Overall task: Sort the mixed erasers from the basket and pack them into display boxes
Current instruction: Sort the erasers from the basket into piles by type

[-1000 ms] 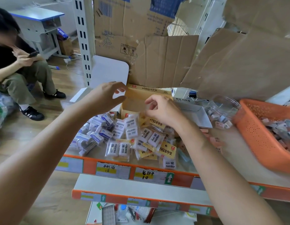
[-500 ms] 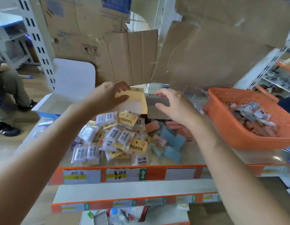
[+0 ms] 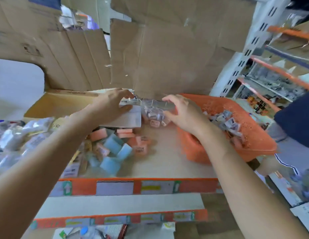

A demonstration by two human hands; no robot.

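The orange basket [image 3: 250,125] sits at the shelf's right, erasers inside. The left hand [image 3: 112,107] lies flat on a white box [image 3: 126,118]; the right hand [image 3: 181,112], fingers curled, reaches a clear tub [image 3: 153,109] (grip unclear through blur). Steady both before lifting.

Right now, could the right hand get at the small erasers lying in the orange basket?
Probably yes. The right hand hovers at the near-left rim of the orange basket, which is open on top. The erasers lie just past the wrist with nothing covering them, so a short shift sideways should do it.
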